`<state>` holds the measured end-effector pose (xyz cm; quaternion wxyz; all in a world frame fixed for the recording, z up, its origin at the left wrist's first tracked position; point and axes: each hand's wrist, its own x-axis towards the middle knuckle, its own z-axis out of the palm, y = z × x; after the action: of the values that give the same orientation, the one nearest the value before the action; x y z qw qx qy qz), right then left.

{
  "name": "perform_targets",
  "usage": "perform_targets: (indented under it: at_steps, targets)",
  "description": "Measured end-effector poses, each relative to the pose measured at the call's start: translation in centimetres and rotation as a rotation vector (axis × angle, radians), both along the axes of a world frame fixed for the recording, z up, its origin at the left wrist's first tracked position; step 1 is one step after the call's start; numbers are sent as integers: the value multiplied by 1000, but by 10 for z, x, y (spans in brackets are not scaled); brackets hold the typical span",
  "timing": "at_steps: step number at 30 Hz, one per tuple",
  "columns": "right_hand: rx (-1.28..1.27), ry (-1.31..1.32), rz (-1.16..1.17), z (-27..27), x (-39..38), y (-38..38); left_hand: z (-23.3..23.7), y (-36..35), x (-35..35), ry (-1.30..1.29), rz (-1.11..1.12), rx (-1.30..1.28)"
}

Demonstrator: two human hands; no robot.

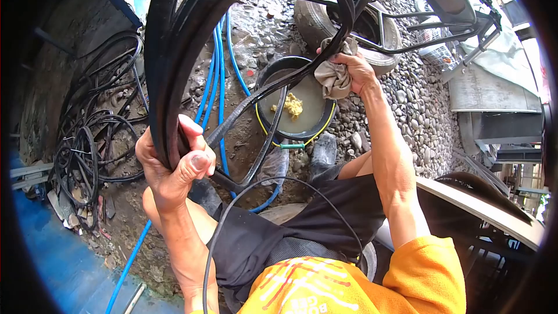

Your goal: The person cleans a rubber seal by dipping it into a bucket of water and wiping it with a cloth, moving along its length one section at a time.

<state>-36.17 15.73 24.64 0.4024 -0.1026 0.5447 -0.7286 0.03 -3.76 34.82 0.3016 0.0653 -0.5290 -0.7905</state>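
My left hand (180,166) is closed around a bundle of thick black cable (161,64), its loops rising in front of me and curving over to the right. My right hand (357,72) grips a crumpled greyish-beige rag (336,78), which is pressed around one strand of the cable near the loop's right side. Below the strands stands a black bucket (329,117) of cloudy water with a yellow rim line and a green handle grip. A yellow spongy lump (289,106) sits in the water.
Tangled black cable coils (87,157) lie at the left. Blue hoses (221,93) run along the wet ground. A tire (311,17) and a black metal frame (418,20) stand beyond the bucket. Pebbles (410,102) cover the right side, beside a plank (476,209).
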Motion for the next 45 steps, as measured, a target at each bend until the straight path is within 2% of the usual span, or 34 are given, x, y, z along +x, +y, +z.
perform_targets:
  at_steps: [6,9,12,13,16,19,24,27,28,31,36,40,43,45]
  targets:
    - [103,49,13,-23,3,-5,1,1,2,-18,-4,-19]
    - [206,21,-133,-37,10,-9,4,1,2,-37,-1,-40]
    - [148,-25,-63,-34,26,-11,4,0,5,-16,-3,-23]
    - [179,-40,-30,-42,27,-10,2,0,6,7,-9,-2]
    - [70,-118,-34,-60,34,-11,-2,-4,7,49,-41,-41]
    - [149,-72,-43,-66,39,-11,-1,-3,8,74,-11,-24]
    - [84,15,-257,-70,51,-21,-5,-2,5,56,-3,16]
    - [80,71,-487,-64,48,-29,-8,-2,1,28,-10,19]
    - [-2,86,-552,-60,46,-29,-9,-2,0,14,-5,11]
    - [-55,124,-609,-52,32,-22,-8,1,-3,3,-5,10]
    - [73,359,-834,-65,21,-14,-13,7,-9,-3,27,37]
    - [163,466,-881,-74,19,-11,-16,9,-19,-21,55,88]
    - [149,428,-791,-79,25,-12,-22,10,-29,-50,68,90]
    - [229,496,-760,-83,31,-15,-27,13,-36,-79,116,111]
